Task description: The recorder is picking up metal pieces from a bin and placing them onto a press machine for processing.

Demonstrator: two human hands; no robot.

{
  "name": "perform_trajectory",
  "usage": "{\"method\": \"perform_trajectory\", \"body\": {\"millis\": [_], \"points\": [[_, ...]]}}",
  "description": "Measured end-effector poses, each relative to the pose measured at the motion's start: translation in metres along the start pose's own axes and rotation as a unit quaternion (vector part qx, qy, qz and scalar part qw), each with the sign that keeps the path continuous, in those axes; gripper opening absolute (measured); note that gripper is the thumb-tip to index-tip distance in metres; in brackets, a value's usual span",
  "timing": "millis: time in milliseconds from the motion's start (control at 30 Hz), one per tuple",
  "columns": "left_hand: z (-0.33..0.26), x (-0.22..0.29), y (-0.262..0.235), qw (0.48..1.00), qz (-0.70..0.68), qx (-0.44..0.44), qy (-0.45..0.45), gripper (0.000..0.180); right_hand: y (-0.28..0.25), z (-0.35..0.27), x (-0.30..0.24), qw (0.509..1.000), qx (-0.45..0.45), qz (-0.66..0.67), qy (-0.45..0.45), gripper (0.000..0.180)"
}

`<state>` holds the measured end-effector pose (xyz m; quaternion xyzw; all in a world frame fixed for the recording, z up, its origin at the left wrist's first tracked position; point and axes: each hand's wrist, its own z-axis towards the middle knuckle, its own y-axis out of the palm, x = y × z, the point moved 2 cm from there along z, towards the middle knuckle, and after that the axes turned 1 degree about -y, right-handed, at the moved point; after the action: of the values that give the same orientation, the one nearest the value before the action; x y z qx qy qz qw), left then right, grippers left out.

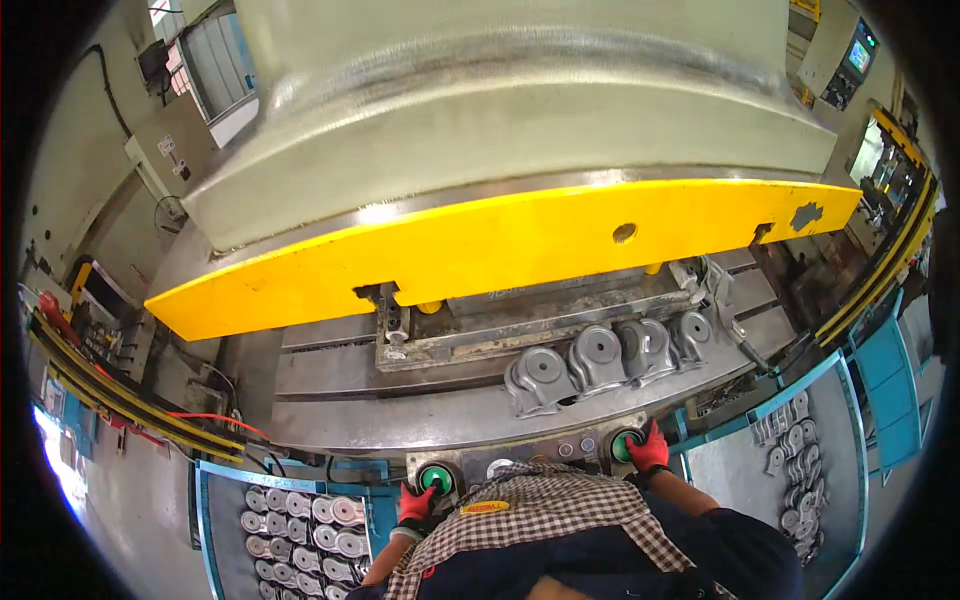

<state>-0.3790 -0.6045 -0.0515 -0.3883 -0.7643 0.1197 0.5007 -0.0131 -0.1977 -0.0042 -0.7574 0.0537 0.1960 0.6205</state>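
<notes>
Both hands wear red gloves with dark patches. My left hand [415, 502] rests at the left green push button [436, 478], a finger or thumb on its face and the others apart. At the right green push button [625, 446], my right hand [651, 452] has its thumb side on the edge and its fingers stretched forward. Neither hand holds anything. Between the buttons runs a control panel [545, 452], partly hidden by my checked apron. Several grey stamped metal parts [598, 358] stand in a row on the press bed [430, 418] ahead.
A big press ram with a yellow front plate [540, 235] hangs over a die [470, 345]. Blue-framed bins flank me: the left bin [205, 520] and right bin [860, 460] hold similar metal parts. Yellow-black guard rails [130, 390] stand at both sides.
</notes>
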Motion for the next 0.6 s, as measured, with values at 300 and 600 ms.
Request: {"method": "perform_trajectory", "body": {"millis": [300, 600], "points": [[0.012, -0.017, 0.007, 0.997, -0.052, -0.051, 0.018, 0.106, -0.001, 0.001, -0.001, 0.999, -0.028, 0.019, -0.007, 0.096], [-0.022, 0.19, -0.099, 0.944, 0.184, -0.15, 0.228, 0.058, 0.022, 0.009, 0.014, 0.989, 0.018, 0.146, 0.033, 0.065]]}}
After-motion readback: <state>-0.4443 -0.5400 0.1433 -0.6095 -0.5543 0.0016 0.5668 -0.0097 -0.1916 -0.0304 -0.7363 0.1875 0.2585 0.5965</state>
